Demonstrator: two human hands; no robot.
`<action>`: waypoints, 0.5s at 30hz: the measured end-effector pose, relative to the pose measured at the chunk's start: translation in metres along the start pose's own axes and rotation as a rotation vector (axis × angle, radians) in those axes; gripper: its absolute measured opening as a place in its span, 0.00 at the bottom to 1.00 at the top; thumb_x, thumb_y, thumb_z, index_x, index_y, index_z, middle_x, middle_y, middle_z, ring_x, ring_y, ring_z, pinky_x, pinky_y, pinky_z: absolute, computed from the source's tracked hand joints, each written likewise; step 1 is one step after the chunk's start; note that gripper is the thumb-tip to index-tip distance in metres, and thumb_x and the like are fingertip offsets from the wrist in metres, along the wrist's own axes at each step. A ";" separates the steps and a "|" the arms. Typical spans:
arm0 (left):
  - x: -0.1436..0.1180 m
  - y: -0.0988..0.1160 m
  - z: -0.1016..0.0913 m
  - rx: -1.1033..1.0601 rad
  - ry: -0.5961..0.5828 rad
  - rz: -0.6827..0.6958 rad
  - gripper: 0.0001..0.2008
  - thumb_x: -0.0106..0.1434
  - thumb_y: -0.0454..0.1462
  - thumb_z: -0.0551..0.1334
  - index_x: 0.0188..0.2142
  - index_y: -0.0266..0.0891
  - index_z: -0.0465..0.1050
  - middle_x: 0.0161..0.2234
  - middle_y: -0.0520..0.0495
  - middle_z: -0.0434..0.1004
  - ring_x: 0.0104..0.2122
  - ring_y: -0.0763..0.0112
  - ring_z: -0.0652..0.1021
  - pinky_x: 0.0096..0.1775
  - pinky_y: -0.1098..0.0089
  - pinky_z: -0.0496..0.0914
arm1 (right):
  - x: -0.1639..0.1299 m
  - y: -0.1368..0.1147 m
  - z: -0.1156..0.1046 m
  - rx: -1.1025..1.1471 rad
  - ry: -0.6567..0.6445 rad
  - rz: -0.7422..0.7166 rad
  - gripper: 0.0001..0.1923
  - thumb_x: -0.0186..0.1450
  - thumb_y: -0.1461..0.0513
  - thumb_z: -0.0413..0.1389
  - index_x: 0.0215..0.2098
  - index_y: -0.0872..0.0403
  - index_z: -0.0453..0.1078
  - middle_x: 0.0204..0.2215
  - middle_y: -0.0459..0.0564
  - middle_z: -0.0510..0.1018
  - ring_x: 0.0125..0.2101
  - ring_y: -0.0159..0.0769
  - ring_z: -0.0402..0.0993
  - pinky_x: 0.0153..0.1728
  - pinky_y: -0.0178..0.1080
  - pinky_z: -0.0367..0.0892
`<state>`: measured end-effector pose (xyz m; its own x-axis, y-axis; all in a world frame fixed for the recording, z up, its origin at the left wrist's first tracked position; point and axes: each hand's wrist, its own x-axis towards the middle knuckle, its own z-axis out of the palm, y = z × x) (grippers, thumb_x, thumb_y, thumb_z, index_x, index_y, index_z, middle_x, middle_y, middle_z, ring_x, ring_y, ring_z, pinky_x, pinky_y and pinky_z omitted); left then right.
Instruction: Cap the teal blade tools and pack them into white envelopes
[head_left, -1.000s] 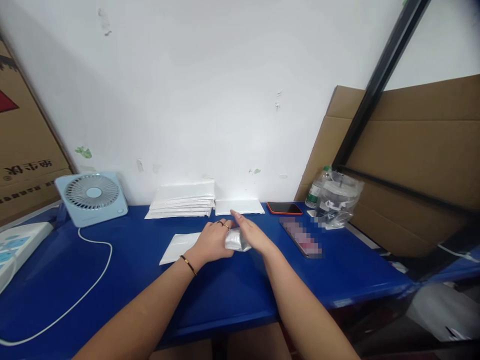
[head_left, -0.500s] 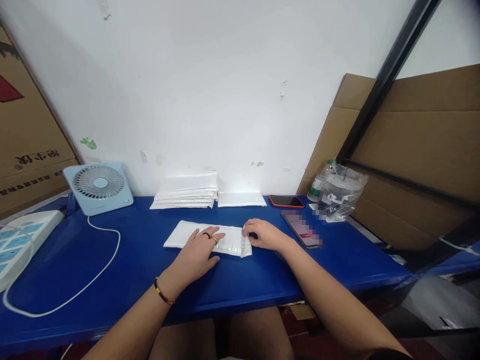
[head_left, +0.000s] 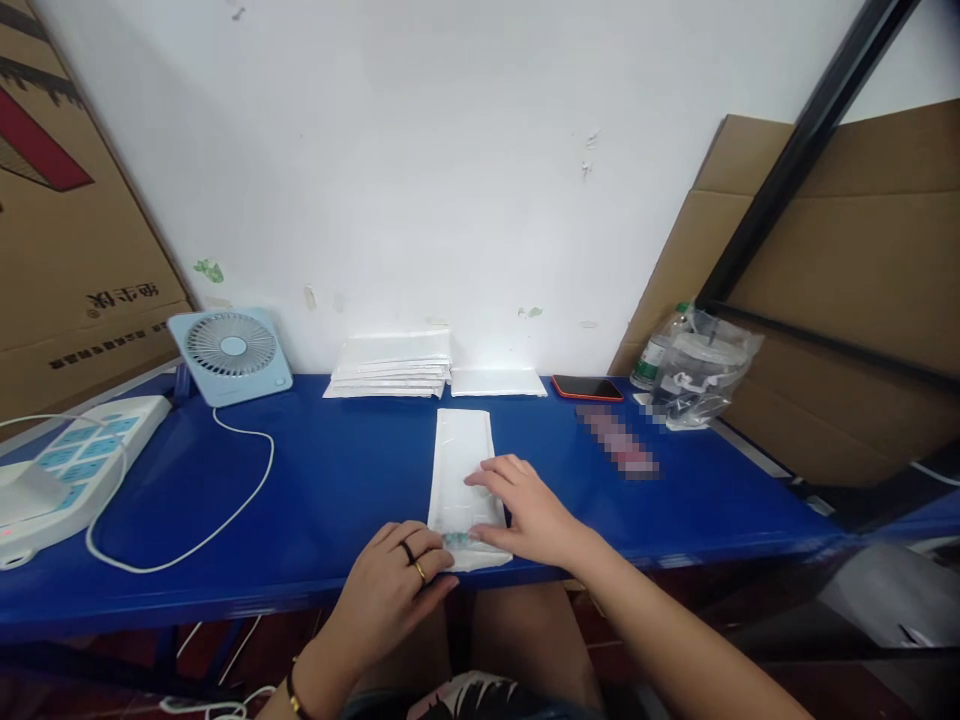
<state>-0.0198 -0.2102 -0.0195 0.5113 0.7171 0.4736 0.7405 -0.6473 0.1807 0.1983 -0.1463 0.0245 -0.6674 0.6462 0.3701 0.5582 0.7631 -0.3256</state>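
A white padded envelope (head_left: 461, 445) lies lengthwise before me on the blue table, its short near end close to the front edge. Across that end shows a bluish-green beaded or spotted strip (head_left: 459, 538), too small to make out. My left hand (head_left: 401, 580), with two rings, is closed at the envelope's near left corner, fingers together on top and thumb below. Over its right side my right hand (head_left: 521, 510) is open, with the thumb near the strip and the fingers spread apart farther up. Whether the right fingertips press on it is hard to see.
Behind stand a stack of white envelopes (head_left: 390, 365) and a flat white envelope (head_left: 499, 382). A red-edged phone (head_left: 587, 388), a pixelated phone (head_left: 619, 440), a bottle (head_left: 651, 360) and a bagged cup (head_left: 701, 375) are right. A fan (head_left: 232, 355), cable and power strip (head_left: 97, 450) are left.
The envelope has turned from crosswise to lengthwise and come nearer the table's front edge. My left hand has moved to its near corner; my right hand has let go of its end and spread.
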 end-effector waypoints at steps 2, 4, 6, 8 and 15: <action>-0.004 0.001 0.007 0.022 0.085 0.018 0.05 0.61 0.36 0.59 0.36 0.45 0.71 0.33 0.52 0.75 0.38 0.70 0.72 0.39 0.67 0.63 | 0.009 -0.001 0.010 -0.053 -0.032 -0.048 0.33 0.55 0.46 0.57 0.55 0.51 0.60 0.52 0.55 0.66 0.52 0.45 0.59 0.49 0.46 0.56; -0.009 0.004 0.013 0.035 0.175 0.008 0.05 0.60 0.34 0.59 0.35 0.45 0.72 0.31 0.53 0.76 0.38 0.70 0.72 0.39 0.67 0.63 | 0.016 -0.003 0.020 -0.098 -0.053 -0.056 0.32 0.57 0.46 0.56 0.55 0.51 0.60 0.52 0.55 0.66 0.52 0.45 0.58 0.49 0.46 0.55; -0.013 0.006 0.016 0.052 0.227 -0.014 0.05 0.59 0.34 0.60 0.34 0.46 0.72 0.30 0.54 0.77 0.38 0.70 0.73 0.40 0.67 0.63 | 0.020 -0.006 0.028 -0.142 -0.047 -0.010 0.26 0.60 0.50 0.54 0.54 0.52 0.61 0.50 0.55 0.69 0.50 0.43 0.61 0.47 0.45 0.56; -0.016 0.007 0.017 0.069 0.237 -0.035 0.05 0.59 0.34 0.60 0.34 0.47 0.73 0.31 0.54 0.77 0.38 0.69 0.73 0.40 0.66 0.63 | 0.022 -0.009 0.032 -0.168 -0.034 0.016 0.24 0.60 0.51 0.54 0.52 0.52 0.62 0.48 0.55 0.70 0.48 0.43 0.62 0.46 0.45 0.56; -0.015 0.007 0.016 0.072 0.213 -0.057 0.05 0.59 0.35 0.60 0.33 0.48 0.74 0.30 0.53 0.77 0.37 0.68 0.72 0.39 0.66 0.63 | 0.021 -0.010 0.023 -0.180 -0.065 -0.061 0.18 0.61 0.55 0.53 0.49 0.51 0.65 0.46 0.53 0.72 0.48 0.43 0.64 0.45 0.44 0.60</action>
<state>-0.0155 -0.2211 -0.0388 0.3699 0.6762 0.6371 0.7985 -0.5819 0.1540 0.1672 -0.1409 0.0156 -0.7295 0.6014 0.3258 0.5912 0.7939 -0.1419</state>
